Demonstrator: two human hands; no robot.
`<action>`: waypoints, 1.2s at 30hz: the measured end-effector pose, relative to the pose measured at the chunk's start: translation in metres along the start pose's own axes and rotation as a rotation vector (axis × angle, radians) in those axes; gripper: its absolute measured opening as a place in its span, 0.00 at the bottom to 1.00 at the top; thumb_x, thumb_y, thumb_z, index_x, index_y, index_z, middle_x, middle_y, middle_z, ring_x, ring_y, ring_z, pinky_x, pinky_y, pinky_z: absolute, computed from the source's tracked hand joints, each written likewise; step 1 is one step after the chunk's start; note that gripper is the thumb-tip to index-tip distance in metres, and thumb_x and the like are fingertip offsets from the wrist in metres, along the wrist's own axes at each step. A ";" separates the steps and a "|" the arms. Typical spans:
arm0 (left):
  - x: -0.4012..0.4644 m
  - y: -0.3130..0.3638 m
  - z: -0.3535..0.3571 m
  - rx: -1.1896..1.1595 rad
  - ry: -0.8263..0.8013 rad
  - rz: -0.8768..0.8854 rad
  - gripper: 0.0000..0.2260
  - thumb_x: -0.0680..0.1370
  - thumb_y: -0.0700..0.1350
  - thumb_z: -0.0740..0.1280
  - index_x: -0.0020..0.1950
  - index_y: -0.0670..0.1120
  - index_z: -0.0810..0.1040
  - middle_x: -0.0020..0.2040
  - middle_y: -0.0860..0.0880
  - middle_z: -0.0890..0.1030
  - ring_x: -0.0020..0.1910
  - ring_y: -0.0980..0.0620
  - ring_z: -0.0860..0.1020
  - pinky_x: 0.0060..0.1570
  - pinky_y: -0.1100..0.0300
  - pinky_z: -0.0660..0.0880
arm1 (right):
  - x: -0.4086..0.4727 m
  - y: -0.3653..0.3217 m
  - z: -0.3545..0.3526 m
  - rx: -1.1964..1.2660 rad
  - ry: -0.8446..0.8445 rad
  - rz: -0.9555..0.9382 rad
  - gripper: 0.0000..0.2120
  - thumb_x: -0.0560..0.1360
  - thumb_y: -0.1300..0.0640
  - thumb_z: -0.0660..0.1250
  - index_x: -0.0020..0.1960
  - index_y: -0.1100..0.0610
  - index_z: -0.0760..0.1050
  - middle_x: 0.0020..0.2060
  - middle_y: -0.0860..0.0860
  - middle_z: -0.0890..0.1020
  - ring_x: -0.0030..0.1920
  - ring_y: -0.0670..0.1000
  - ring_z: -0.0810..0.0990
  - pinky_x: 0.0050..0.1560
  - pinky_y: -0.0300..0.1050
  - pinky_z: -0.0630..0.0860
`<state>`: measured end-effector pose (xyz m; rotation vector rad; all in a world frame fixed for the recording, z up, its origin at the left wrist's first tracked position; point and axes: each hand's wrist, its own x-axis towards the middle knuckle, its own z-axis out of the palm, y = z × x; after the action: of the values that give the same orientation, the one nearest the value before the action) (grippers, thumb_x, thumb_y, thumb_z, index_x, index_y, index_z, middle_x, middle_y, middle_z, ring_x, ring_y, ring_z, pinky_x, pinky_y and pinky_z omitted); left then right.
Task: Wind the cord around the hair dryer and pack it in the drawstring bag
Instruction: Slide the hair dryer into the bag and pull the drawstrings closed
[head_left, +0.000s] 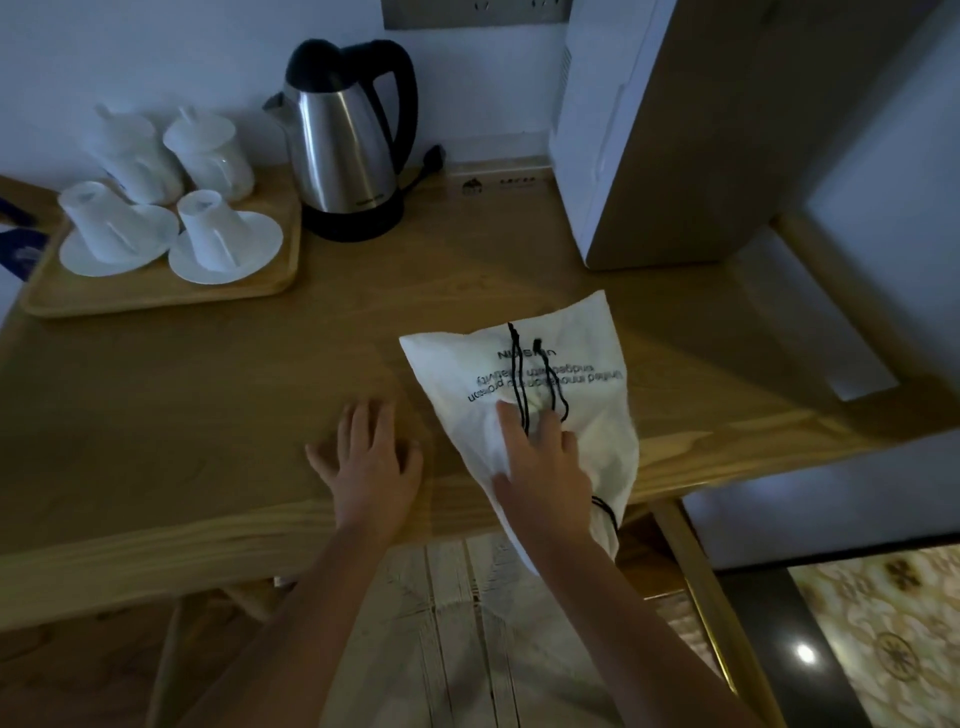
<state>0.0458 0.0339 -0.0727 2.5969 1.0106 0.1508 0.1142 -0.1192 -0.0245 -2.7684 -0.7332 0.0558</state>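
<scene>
Head view: I see the white drawstring bag (550, 364) lying flat on the wooden tabletop (208, 395), its closed end pointing away from me and its gathered mouth hanging just past the near edge. Printed text on the bag reads upside down from my position. Two black drawstrings (519, 374) lie along the top face of the bag, and a loop of the same cord shows at the mouth. The bag looks filled out, but I cannot tell what it contains.

My right hand (540, 467) rests on the near half of the bag, fingers extended and spread, pressing the fabric flat, with fingertips touching the drawstrings; it grips nothing. My left hand (371, 462) lies palm down on the tabletop just left of the bag, fingers relaxed and spread, holding nothing and not touching the bag.

Relative to the bag: a steel electric kettle (343, 140) with black handle stands well beyond it, to the far left. Further left of the kettle, a wooden tray (156, 291) carries white cups (208, 150) and inverted cups on saucers (228, 249). A white box-shaped appliance (592, 130) stands beyond the bag, to the far right.
</scene>
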 end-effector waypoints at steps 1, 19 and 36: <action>-0.001 0.004 0.003 0.036 -0.016 -0.001 0.26 0.78 0.54 0.56 0.75 0.51 0.55 0.77 0.46 0.54 0.76 0.47 0.48 0.67 0.32 0.40 | 0.000 0.002 0.001 0.015 -0.001 -0.009 0.27 0.72 0.58 0.65 0.67 0.47 0.58 0.61 0.57 0.68 0.55 0.56 0.72 0.41 0.46 0.79; 0.012 0.030 0.028 0.216 -0.043 -0.001 0.30 0.75 0.64 0.46 0.76 0.56 0.47 0.78 0.49 0.47 0.76 0.47 0.44 0.68 0.32 0.45 | 0.071 0.142 -0.076 0.004 0.211 0.095 0.29 0.70 0.56 0.66 0.67 0.43 0.59 0.61 0.59 0.68 0.59 0.61 0.70 0.43 0.52 0.73; 0.012 0.032 0.027 0.239 -0.021 -0.023 0.29 0.76 0.63 0.49 0.75 0.56 0.51 0.78 0.49 0.50 0.76 0.48 0.46 0.69 0.33 0.47 | 0.108 0.206 -0.053 0.000 0.065 0.168 0.29 0.68 0.59 0.66 0.65 0.46 0.59 0.62 0.61 0.68 0.59 0.62 0.70 0.45 0.56 0.74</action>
<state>0.0814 0.0123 -0.0869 2.7915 1.1105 -0.0038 0.3123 -0.2516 -0.0265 -2.8108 -0.4834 -0.0013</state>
